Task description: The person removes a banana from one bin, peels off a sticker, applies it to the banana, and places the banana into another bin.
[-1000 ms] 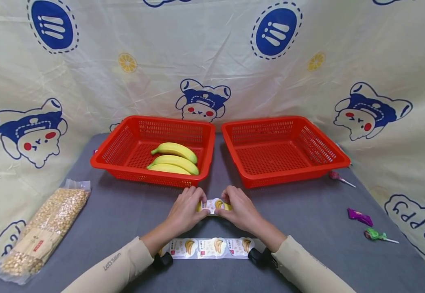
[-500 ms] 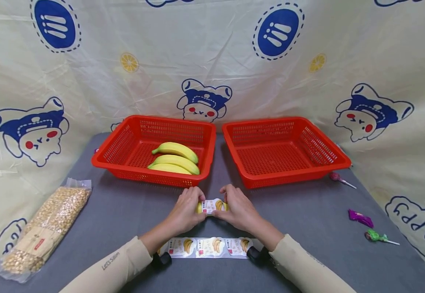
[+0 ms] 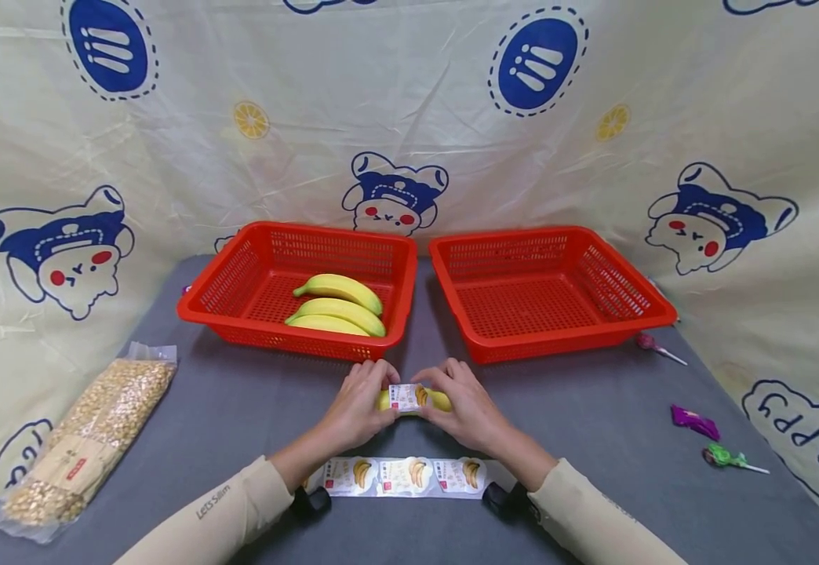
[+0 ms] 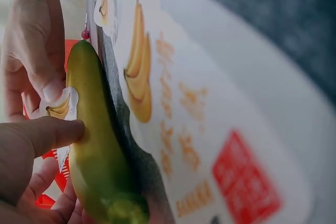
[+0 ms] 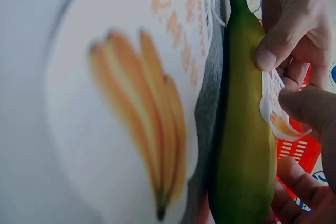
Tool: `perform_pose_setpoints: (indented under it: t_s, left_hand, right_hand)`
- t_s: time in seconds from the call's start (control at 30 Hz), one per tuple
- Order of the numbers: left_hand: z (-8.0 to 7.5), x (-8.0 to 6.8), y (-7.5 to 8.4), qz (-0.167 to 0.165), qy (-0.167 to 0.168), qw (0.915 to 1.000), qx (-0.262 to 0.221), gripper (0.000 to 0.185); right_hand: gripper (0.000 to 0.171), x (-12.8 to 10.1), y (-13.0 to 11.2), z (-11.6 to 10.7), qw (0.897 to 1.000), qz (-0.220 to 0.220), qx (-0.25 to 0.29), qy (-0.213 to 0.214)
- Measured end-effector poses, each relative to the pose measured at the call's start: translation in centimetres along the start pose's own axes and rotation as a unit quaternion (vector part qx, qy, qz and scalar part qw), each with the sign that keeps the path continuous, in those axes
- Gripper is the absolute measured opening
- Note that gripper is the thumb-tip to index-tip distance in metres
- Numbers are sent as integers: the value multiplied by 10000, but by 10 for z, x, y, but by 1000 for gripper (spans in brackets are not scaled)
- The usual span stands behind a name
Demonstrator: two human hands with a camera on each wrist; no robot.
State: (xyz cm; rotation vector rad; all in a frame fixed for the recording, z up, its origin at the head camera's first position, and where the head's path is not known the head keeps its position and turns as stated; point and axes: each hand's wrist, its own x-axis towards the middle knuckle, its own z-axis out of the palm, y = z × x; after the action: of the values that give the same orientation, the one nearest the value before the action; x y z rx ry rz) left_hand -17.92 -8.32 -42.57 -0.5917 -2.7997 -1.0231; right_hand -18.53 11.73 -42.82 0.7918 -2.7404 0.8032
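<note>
Nearest me, at six o'clock on the grey desk [image 3: 240, 408], lies one glossy strip of labels [image 3: 404, 475], three rounded stickers in a row, each printed with a bunch of bananas and a red square. Just beyond it, my left hand [image 3: 358, 404] and my right hand [image 3: 467, 404] meet around a single smooth yellow-green banana [image 3: 442, 400] lying crosswise on the desk. Both hands curl about its ends, and between them they pinch one small white sticker [image 3: 407, 396] against its peel; in the wrist views a thumb and a fingertip press the sticker's edges flat.

At nine o'clock sits one clear plastic bag of pale, knobbly kernels [image 3: 88, 439]. At three o'clock lie three wrapped sweets: a green lollipop [image 3: 723, 454], a purple candy [image 3: 694, 419], and farther off a pink lollipop [image 3: 649, 344].

Farther on, at eleven o'clock, one red mesh plastic basket [image 3: 201, 294] holds three curved yellow bananas [image 3: 339, 306]. At one o'clock stands a second, matching rectangular basket [image 3: 635, 294]. Behind both hangs a creased cream cloth [image 3: 409, 110] printed with blue cartoon bears.
</note>
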Motion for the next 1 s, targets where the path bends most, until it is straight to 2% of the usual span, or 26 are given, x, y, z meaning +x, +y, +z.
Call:
perform_pose_setpoints:
  t_s: [0.1,0.2,0.37,0.7,1.0]
  left_hand:
    - [0,-1,0,-7,35,10000,-82,38]
    - [1,-2,-1,12,126,9999,-101,36]
    - [2,-6,-1,117,148,9998,98,34]
    - [4,-8,1,258,291,9980,492,27]
    - [1,-9,1,141,196,9983,539,35]
  right_hand:
    - [28,0,0,1,9997,-139,97,196]
    - [21,0,0,3,9993,-92,185,316]
    - [17,-1,2,6,9989,-16,196,429]
    - [24,-4,7,10,9967,-71,-221,772]
    - [29,-11,8,3,9954,272,-419,812]
